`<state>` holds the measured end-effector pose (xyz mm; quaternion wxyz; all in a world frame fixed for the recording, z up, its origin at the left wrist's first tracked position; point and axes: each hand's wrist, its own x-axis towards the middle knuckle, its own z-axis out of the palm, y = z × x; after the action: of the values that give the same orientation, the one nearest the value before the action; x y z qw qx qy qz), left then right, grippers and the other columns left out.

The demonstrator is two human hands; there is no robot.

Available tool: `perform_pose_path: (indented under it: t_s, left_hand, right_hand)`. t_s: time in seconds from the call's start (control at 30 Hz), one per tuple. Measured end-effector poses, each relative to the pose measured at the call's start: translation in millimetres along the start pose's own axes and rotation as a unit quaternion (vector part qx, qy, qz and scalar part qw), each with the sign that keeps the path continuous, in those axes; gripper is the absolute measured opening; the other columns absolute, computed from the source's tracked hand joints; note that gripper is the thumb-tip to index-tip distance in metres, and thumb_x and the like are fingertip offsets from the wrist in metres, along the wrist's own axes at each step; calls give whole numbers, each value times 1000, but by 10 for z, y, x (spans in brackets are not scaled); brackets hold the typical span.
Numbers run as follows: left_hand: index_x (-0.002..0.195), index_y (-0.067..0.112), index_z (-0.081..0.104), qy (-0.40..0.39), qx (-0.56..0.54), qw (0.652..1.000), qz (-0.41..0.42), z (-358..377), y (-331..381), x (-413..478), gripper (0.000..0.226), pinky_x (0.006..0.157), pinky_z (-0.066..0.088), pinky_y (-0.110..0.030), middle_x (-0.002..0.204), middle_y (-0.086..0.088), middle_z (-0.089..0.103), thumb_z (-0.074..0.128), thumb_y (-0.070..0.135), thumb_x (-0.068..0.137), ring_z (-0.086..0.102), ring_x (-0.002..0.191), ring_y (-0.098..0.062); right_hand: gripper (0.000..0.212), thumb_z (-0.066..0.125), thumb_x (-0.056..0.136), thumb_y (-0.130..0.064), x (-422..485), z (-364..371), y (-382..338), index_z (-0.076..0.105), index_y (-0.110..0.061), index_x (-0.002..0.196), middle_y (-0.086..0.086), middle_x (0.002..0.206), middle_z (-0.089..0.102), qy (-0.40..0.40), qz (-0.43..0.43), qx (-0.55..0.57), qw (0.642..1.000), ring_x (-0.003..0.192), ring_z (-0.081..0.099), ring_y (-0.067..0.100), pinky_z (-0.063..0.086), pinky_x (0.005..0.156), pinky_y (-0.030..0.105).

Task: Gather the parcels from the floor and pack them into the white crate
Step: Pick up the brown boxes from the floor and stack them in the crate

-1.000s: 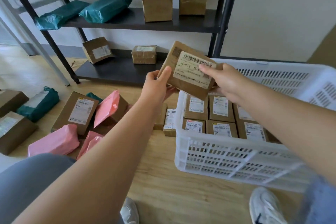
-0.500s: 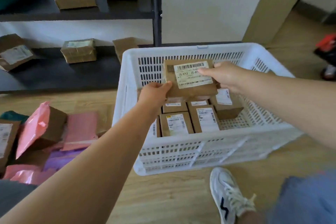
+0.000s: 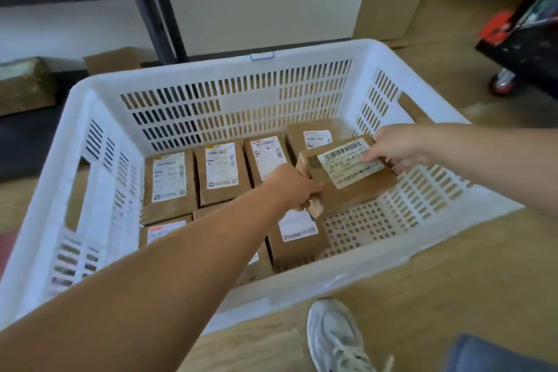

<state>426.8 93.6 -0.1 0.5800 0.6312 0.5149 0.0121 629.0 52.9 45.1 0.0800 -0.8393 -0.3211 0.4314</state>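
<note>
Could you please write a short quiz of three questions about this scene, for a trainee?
1. True or false: the parcel marked J5-K12 already lies flat on the crate floor.
2. Which hands hold this parcel? A) left only B) right only C) both
3. Fill in: the bare part of the crate floor is at the near ____ corner.

Key: 1. False; it is held above the floor. 2. C; the left hand grips its near end, the right hand its far end. 3. right.

One white crate (image 3: 90, 166), two hands, brown labelled parcels.
Seven parcels lie in the crate; an eighth, the held parcel (image 3: 347, 178), sits between both hands; one white sneaker (image 3: 335, 338).
</note>
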Motion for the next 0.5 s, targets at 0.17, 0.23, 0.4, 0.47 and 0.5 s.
perform_pose_path:
  t_s: [0.17,0.23,0.4,0.47,0.5]
  left_hand:
    - [84,1,59,-83,45,994,-57,392,84,324,18,77,56,-33,67,-10,58,60,16,94,56,58,-22]
    - [79,8,55,-99,87,989,-60,516,74,409,19,81,58,-39,69,-10,60,55,16,97,61,62,-24]
    - [114,3,61,-108,135,981,-86,657,-13,648,25,81,59,-43,104,-19,70,47,16,98,71,90,-32]
    - [115,1,61,-96,122,983,-99,650,-48,725,27,79,60,-42,103,-21,70,44,14,98,72,87,-31]
    - [114,1,61,-88,114,985,-97,649,-59,768,26,79,60,-42,103,-21,69,44,13,98,72,87,-31]
  right_hand:
    - [52,69,90,-22,322,-53,287,47,-3,133,15,138,49,-12,50,-90,995,98,60,32,58,73,39]
    - [53,67,91,-22,423,-23,359,46,-2,134,17,136,51,-14,65,-110,992,98,63,35,59,77,43]
    - [46,60,96,-23,634,169,489,46,-1,135,16,135,51,-32,93,-144,985,98,66,32,60,74,40]
    - [47,58,97,-23,694,246,524,45,-5,138,13,142,45,-50,91,-137,985,107,62,31,59,80,37]
    - [47,57,97,-23,732,274,536,43,-6,139,10,145,42,-52,86,-126,987,115,58,30,57,82,35]
